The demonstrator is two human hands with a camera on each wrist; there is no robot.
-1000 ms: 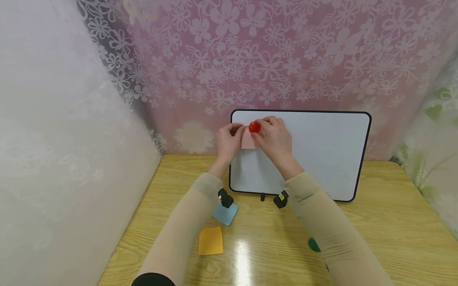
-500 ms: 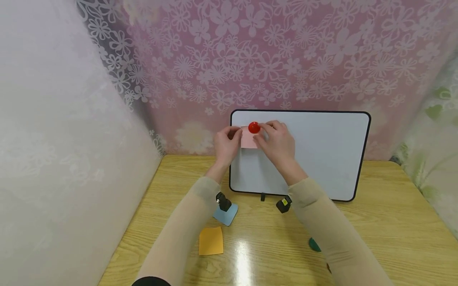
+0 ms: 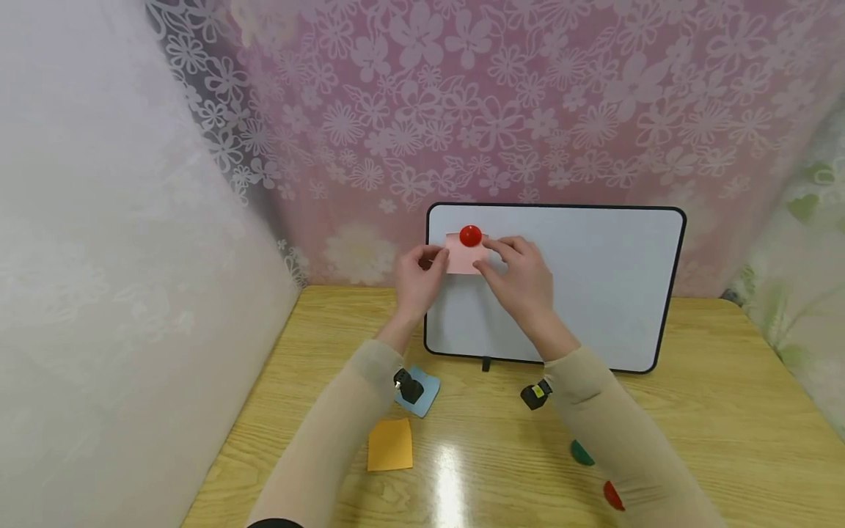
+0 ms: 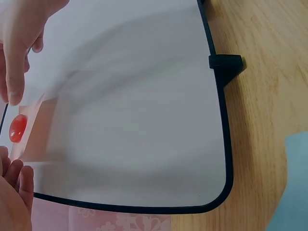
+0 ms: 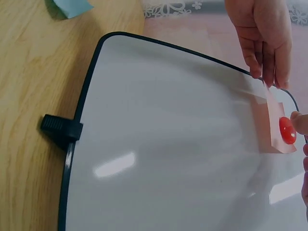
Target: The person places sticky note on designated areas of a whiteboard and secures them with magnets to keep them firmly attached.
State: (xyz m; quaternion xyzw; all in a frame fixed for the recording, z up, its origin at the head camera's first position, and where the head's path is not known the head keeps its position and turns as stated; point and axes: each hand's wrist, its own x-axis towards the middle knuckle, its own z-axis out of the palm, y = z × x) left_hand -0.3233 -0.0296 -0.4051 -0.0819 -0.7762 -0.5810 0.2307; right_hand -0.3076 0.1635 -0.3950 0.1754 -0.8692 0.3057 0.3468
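Wooden table (image 3: 502, 455), floral curtain (image 3: 528, 110), left hand (image 3: 417, 282) pinching pink note (image 3: 462, 258), right hand (image 3: 526, 282) (loosely spread)

The pink sticky note (image 3: 463, 258) is a small square sheet against the upper left part of the whiteboard (image 3: 594, 293), its lower edge standing off the surface, with a pinkish reflection beneath. The left hand (image 3: 417, 282) pinches its left edge between thumb and finger. A glossy red magnet (image 3: 470, 235), round and domed, sits at the middle of the note's top edge, partly overlapping it. The right hand (image 3: 524, 282) has its index fingertip right by the magnet and its thumb near the note's right edge. The whiteboard is white, black-framed and round-cornered.
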